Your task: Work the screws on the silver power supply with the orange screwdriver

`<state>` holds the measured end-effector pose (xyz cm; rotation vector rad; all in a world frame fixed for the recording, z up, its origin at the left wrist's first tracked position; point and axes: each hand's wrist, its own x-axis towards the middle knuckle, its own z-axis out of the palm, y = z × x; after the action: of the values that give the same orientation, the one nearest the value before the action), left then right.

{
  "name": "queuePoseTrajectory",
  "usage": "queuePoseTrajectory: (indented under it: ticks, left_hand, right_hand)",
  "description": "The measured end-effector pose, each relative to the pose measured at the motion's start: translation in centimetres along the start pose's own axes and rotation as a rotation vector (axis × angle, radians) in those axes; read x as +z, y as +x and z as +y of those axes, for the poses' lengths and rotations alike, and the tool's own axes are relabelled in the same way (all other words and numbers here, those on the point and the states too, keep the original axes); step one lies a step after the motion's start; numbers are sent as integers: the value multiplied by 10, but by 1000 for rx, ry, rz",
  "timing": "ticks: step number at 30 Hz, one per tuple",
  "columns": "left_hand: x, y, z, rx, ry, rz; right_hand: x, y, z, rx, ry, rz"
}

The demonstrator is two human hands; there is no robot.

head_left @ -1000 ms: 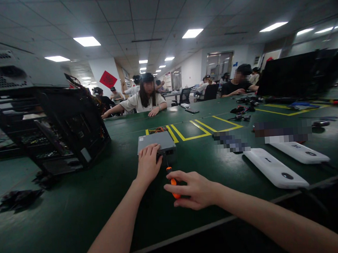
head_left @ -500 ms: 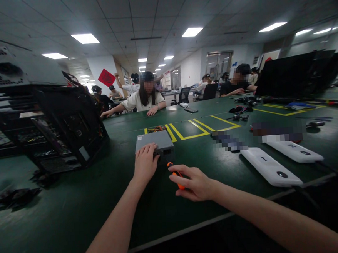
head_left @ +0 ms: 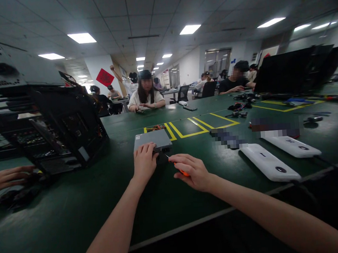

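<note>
A grey computer power supply [head_left: 158, 138] lies on the green table before me, its socket side towards me and coloured wires [head_left: 155, 128] behind it. My left hand [head_left: 145, 161] holds it, fingers over the top and thumb at the near side. Closed around the orange handle of a screwdriver [head_left: 184, 173] is my right hand [head_left: 196, 173]. The thin shaft points up and left at the near side of the power supply. Whether its tip touches a screw, I cannot tell.
An open black computer case [head_left: 70, 125] stands on the left, another power supply [head_left: 23, 69] on top. A co-worker's hand [head_left: 10, 178] is over dark cables [head_left: 16, 197]. White power banks [head_left: 271, 163] lie right. Another person [head_left: 146, 95] sits opposite; monitors [head_left: 292, 71] stand far right.
My right hand's fingers have closed further round the screwdriver, whose handle now tilts more to the right. A co-worker's hand has come in at the left. The person opposite has drawn an arm in.
</note>
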<state>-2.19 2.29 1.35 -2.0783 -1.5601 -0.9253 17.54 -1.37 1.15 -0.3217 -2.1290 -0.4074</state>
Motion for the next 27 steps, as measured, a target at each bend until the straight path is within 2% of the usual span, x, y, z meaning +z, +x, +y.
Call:
queuePoseTrajectory:
  ticks: [11, 15, 18, 21, 24, 27]
  left_hand:
    - [5, 4, -12, 45, -64, -6]
    - [5, 4, -15, 55, -74, -9]
    - [5, 4, -15, 55, -84, -5]
    - [5, 4, -14, 51, -85, -2]
    - [5, 5, -13, 44, -81, -1]
    - [5, 5, -13, 41, -84, 0]
  right_hand:
    - [7, -1, -11, -139, -103, -203]
    - [6, -2, -9, -206, -183, -167]
    - [5, -1, -8, -173, -202, -108]
    - [3, 0, -11, -157, -181, -157]
    - [2, 2, -14, -206, -185, -213]
    - [2, 4, -13, -213, -232, -176]
